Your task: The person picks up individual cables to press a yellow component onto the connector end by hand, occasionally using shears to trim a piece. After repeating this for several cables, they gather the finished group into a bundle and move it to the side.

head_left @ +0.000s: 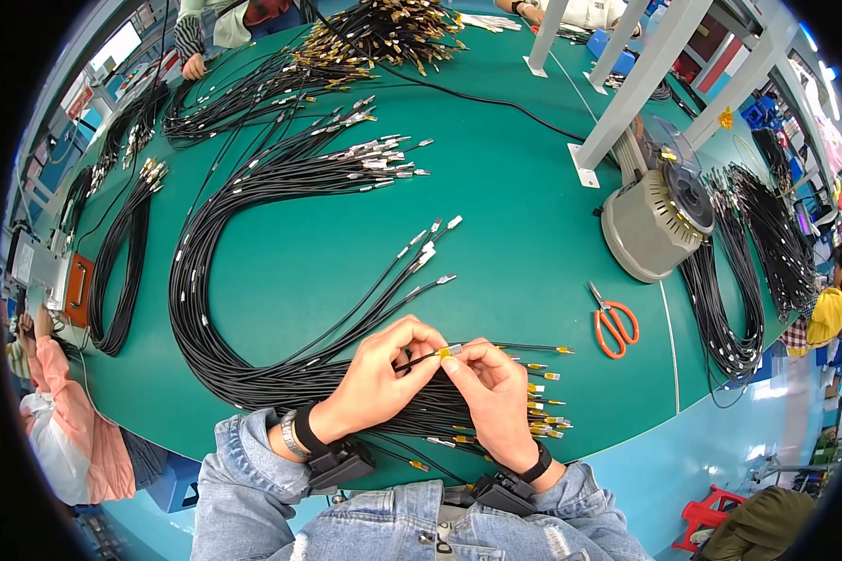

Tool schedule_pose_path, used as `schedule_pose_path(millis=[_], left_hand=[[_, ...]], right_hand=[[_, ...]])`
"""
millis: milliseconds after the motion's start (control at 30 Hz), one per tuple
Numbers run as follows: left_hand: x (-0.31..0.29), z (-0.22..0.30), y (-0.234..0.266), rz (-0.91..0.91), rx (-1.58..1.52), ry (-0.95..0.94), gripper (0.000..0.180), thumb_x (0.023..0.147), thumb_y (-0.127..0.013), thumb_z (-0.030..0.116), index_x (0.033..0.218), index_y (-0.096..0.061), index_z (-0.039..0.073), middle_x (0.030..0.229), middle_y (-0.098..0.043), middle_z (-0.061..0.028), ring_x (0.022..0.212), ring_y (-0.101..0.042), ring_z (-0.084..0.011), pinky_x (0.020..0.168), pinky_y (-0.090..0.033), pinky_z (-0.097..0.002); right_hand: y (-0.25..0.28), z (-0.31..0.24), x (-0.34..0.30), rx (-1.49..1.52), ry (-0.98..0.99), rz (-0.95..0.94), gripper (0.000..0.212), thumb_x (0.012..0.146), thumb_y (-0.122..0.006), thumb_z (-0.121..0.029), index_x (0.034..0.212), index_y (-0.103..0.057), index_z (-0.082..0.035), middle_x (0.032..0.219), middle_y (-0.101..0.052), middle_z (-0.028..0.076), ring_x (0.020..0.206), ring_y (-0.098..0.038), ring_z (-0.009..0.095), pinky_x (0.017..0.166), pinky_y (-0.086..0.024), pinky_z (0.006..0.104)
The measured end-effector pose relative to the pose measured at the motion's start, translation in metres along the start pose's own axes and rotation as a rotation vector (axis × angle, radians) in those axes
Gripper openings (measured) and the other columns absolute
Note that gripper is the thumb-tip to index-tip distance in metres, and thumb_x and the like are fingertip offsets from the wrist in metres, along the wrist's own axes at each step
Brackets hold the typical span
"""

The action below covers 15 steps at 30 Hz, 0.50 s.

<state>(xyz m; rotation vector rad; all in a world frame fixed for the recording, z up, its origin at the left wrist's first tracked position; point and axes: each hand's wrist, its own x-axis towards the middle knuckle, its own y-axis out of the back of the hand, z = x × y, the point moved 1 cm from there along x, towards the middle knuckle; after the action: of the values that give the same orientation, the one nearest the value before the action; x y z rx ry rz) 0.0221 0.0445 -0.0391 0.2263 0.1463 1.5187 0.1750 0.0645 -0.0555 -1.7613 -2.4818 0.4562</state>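
Note:
Between my two hands is the end of a black cable, its metal connector (451, 351) wrapped in a bit of yellow tape. My left hand (384, 366) pinches the cable just behind the connector. Thumb and fingertips of my right hand (492, 393) close on the taped connector from the other side. Under both hands runs a thick bundle of black cables (192, 280), curving in a C. Its near ends (547, 421) carry yellow tape beside my right hand; its far ends (384, 164) show bare silver connectors and white labels.
Red-handled scissors (613, 323) lie to the right, near a grey tape dispenser (655, 224) and white metal posts (627, 93). More cable bundles lie at left (122, 271) and right (739, 299). A cable heap (374, 37) sits at the back. Co-workers surround the green table (524, 252).

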Motion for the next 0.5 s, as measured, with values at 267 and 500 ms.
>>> schedule_pose_path(millis=[267, 500], left_hand=[[0.0044, -0.0073, 0.0027, -0.169, -0.479, 0.163, 0.012, 0.086, -0.059, 0.002, 0.097, -0.055, -0.001, 0.09, -0.053, -0.0013, 0.08, -0.05, -0.0067, 0.07, -0.044, -0.0204], [0.0018, -0.0008, 0.0048, 0.021, -0.111, 0.127, 0.009, 0.084, -0.063, 0.003, 0.091, -0.059, -0.002, 0.083, -0.058, -0.0025, 0.07, -0.055, -0.0079, 0.057, -0.045, -0.0226]], right_hand=[[0.0032, -0.0006, 0.0007, -0.02, -0.011, -0.025, 0.004, 0.085, -0.062, -0.003, 0.087, -0.06, 0.0, 0.087, -0.058, 0.0, 0.081, -0.055, 0.006, 0.076, -0.044, 0.0211], [0.0018, -0.0023, 0.0008, -0.008, -0.036, -0.021, 0.005, 0.086, -0.061, -0.003, 0.09, -0.061, 0.001, 0.088, -0.06, 0.001, 0.083, -0.056, 0.007, 0.077, -0.045, 0.0217]])
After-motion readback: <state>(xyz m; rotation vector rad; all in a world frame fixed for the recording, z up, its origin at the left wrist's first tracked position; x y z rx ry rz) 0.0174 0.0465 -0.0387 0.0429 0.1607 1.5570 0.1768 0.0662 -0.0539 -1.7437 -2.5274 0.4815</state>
